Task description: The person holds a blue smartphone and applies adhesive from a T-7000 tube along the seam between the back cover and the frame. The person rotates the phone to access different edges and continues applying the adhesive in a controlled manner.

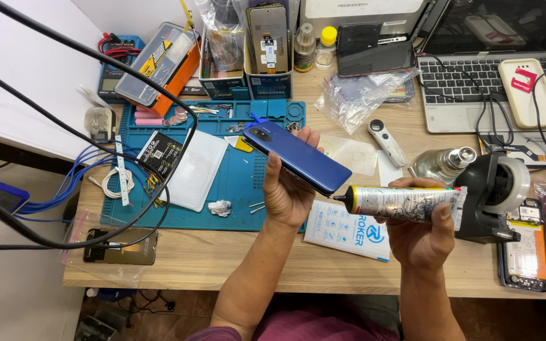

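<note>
The left hand (289, 192) is gripping a blue glossy-backed smartphone (297, 156), holding it tilted above the blue silicone work mat (248, 183) with the camera end to the far left. The right hand (419, 235) is clasping a squeezable metal adhesive tube with a black needle nozzle (402, 202), whose tip is sitting just beside the phone's near-right corner. The step in hand appears to be glue application along the phone's edge. The next move likely calls for steady nozzle contact with the seam and light, even squeezing.

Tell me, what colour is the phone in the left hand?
The phone has a blue back, seen best in the head view.
</note>
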